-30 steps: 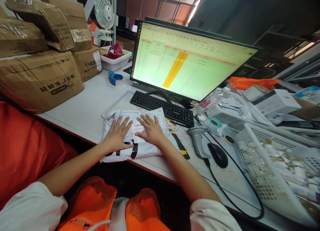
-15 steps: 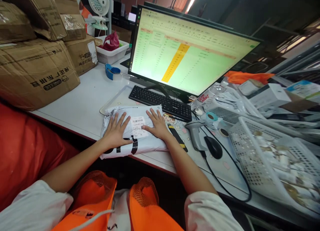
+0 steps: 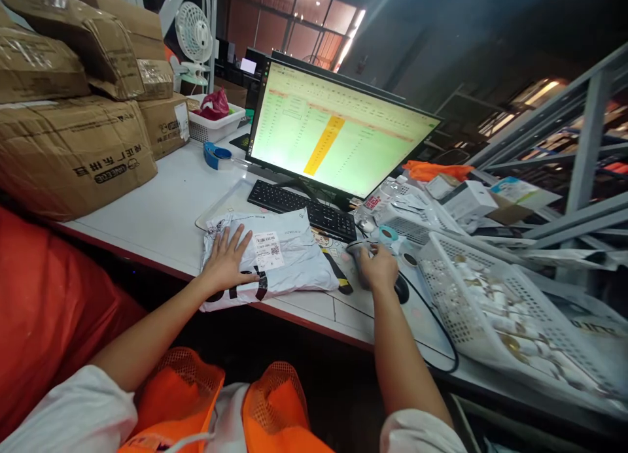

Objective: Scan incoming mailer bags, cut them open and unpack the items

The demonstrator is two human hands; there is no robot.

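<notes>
Along the near edge of the table (image 3: pixel 132 211), we are resting our left hand (image 3: pixel 228 263) on a white plastic package (image 3: pixel 307 257), its fingers lying spread wide and flat, gripping nothing. The package is lying right in front of us, short of the keyboard (image 3: pixel 279 197), with its printed label (image 3: pixel 269 250) facing up and its contents hiding inside the wrapping. With our right hand (image 3: pixel 380 267) we are holding a gray scanner (image 3: pixel 360 246), the fingers bending around it; how tightly, we cannot tell. A black mouse (image 3: pixel 403 288) is sitting just beside that hand. Farther right, a perforated white basket (image 3: pixel 449 302) is holding a heap of small pale rolls and scraps, too jumbled for us to tell apart. Left of the monitor (image 3: pixel 338 136), a smaller white basket (image 3: pixel 213 130) is holding a crumpled dark red bag (image 3: pixel 214 104). On the far left, brown cardboard boxes (image 3: pixel 73 152) are standing stacked, and whatever they are containing is not showing.
</notes>
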